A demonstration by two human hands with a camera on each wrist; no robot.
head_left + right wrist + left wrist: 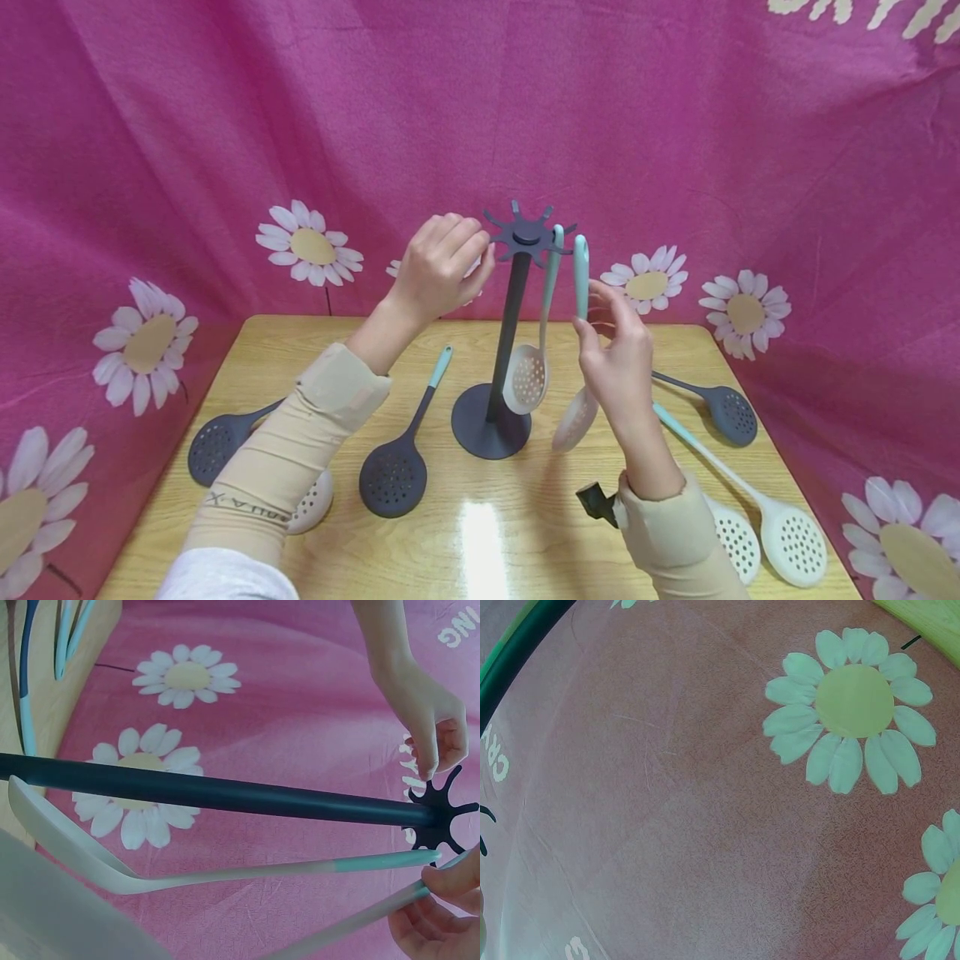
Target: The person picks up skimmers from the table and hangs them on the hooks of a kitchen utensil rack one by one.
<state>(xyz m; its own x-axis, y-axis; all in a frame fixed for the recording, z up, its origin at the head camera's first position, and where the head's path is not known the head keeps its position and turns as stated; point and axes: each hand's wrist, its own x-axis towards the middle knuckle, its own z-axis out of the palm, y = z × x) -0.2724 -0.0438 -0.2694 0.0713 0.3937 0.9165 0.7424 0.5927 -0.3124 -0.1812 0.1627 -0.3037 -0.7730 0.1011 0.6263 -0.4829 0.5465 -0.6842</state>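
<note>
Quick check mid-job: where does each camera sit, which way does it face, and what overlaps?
Head: on the head, facing forward and down at the table and stand; left hand, right hand and forearms show.
Left wrist: on that wrist, facing the flowered cloth; at most a sliver of skin at the left edge.
Right wrist: on that wrist, facing the stand, its post running sideways; both hands show.
Shared by head and right wrist: stand, hands, held utensil.

Magenta cloth (420, 108) is backing a wooden table (547, 542).
Daisies (647, 284) are showing beyond the right hand (617, 346); below and left of it, light (482, 546) is gleaming on the wood.
</note>
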